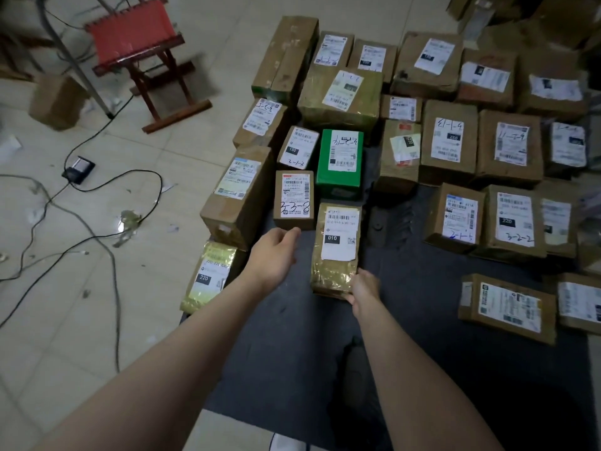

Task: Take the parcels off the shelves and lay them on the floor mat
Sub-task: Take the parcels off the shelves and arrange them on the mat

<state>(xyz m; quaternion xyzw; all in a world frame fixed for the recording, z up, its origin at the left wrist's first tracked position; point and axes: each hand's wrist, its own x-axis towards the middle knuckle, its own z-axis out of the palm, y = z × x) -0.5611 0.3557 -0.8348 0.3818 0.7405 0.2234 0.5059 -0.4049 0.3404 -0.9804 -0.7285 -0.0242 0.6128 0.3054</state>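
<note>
Gripping near corner of gold-taped parcel (336, 252), right hand (364, 289) curls round its edge. Parcel lies flat on dark floor mat (422, 320), just beside green box (340, 161). Left hand (276, 252) relaxed, fingers loose, holding nothing, tips near small box marked 3-3-8 (294, 198). Red stool (136, 37) on tiles, well apart.

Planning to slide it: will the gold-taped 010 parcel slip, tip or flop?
The gold-taped parcel is probably slick, being wrapped in glossy tape. Boxy and flat-faced, it likely stays stiff and won't roll. The right hand grips one corner alone, hinting it's light.
</note>
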